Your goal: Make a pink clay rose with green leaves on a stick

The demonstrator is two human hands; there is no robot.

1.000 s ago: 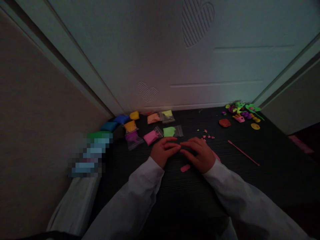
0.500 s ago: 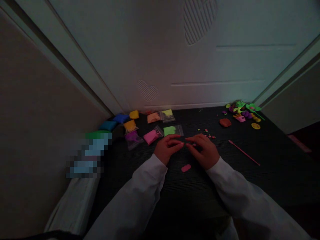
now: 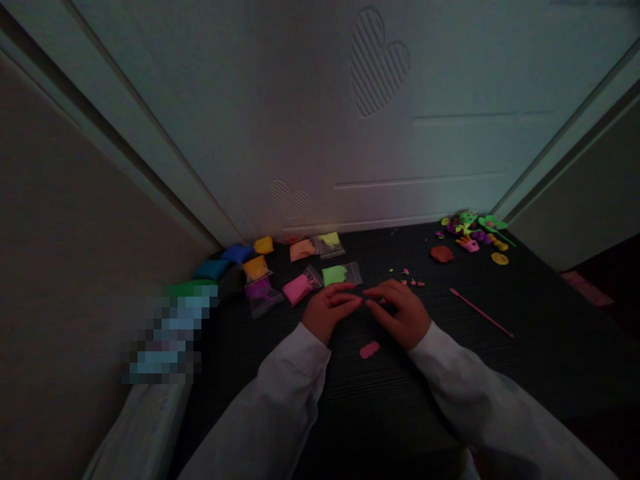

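My left hand (image 3: 327,311) is above the dark table, its thumb and fingertips pinched at what looks like a tiny piece of pink clay (image 3: 360,301). Close by on the right, my right hand (image 3: 401,312) faces it, with thumb and forefinger apart and nothing visible between them. The fingertips of both hands almost meet. Below them a flat pink clay piece with a wavy edge (image 3: 369,350) lies on the table. Just beyond my right hand are several tiny pink and green clay bits (image 3: 413,283), partly hidden by its fingers.
Bags of coloured clay, among them a pink bag (image 3: 298,288) and a light green bag (image 3: 335,275), lie at the back left. A thin pink tool (image 3: 481,312) rests on the right. Behind it are a reddish-brown clay lump (image 3: 442,253) and several finished clay figures (image 3: 470,244). A white door (image 3: 250,133) borders the table.
The camera view has tilted up slightly, so the table things appear lower. Both hands keep nearly the same pose, fingertips close together.
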